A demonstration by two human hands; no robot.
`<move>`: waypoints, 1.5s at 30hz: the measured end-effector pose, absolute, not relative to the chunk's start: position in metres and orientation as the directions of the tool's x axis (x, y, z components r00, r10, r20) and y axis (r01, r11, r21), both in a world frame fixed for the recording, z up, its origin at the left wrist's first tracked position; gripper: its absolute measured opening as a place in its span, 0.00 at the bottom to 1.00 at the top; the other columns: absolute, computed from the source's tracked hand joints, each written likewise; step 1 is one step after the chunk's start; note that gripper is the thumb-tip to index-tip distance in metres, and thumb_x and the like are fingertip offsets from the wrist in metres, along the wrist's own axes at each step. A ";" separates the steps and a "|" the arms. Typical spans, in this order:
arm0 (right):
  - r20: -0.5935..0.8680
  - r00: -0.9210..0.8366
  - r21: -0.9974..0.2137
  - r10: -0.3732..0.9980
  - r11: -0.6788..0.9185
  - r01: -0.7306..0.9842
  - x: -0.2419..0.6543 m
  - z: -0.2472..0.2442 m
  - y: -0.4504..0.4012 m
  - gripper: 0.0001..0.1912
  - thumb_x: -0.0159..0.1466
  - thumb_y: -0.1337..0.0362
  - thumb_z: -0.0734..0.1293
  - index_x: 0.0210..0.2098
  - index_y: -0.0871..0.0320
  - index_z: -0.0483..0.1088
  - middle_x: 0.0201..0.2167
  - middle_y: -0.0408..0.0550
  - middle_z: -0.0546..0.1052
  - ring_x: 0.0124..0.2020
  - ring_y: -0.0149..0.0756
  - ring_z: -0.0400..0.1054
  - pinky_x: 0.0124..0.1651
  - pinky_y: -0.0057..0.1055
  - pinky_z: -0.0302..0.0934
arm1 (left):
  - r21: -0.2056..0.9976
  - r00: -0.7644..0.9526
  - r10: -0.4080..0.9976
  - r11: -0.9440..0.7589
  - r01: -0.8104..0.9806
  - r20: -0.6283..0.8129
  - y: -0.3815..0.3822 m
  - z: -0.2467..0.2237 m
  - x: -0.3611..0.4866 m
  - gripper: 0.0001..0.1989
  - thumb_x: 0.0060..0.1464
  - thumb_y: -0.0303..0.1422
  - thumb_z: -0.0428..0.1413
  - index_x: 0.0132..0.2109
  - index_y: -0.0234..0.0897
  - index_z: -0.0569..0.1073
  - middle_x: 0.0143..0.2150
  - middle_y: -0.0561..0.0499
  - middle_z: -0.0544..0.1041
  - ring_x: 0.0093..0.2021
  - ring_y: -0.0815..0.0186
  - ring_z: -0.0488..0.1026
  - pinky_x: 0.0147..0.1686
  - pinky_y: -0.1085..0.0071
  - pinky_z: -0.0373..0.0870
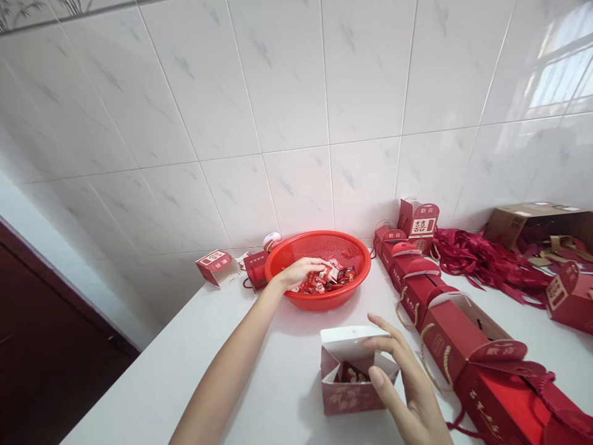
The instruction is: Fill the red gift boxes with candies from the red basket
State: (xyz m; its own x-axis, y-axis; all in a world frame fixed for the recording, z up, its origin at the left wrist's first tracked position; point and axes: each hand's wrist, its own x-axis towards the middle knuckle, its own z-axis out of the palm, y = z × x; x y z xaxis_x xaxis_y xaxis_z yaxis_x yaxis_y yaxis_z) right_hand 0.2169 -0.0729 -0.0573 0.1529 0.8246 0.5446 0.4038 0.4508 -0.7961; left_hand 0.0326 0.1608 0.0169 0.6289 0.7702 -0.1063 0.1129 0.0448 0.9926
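Note:
My left hand reaches into a red plastic colander, its fingers stretched out over the wrapped candies there. Whether a candy lies under the fingertips I cannot make out. Nearer to me, a small dark-red paper gift box stands upright with its top open and its pale back flap raised. A few dark-red wrapped pieces show inside it. My right hand is at the box's right side, fingers apart, with the index finger by the raised flap and the thumb over the front edge.
On the right runs a row of red gift boxes with rope handles. Behind them lie red ribbons and a cardboard carton. A box sits near the table's left edge. A tiled wall closes the back.

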 end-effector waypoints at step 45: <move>0.686 0.566 -0.686 0.457 0.665 0.294 0.215 -0.062 -0.070 0.15 0.67 0.68 0.66 0.53 0.53 0.68 0.63 0.56 0.66 0.67 0.53 0.58 0.66 0.64 0.51 | 0.595 0.351 0.617 -0.783 0.182 0.704 0.039 0.079 0.073 0.09 0.62 0.31 0.56 0.45 0.41 0.81 0.43 0.50 0.83 0.42 0.64 0.79 0.43 0.69 0.76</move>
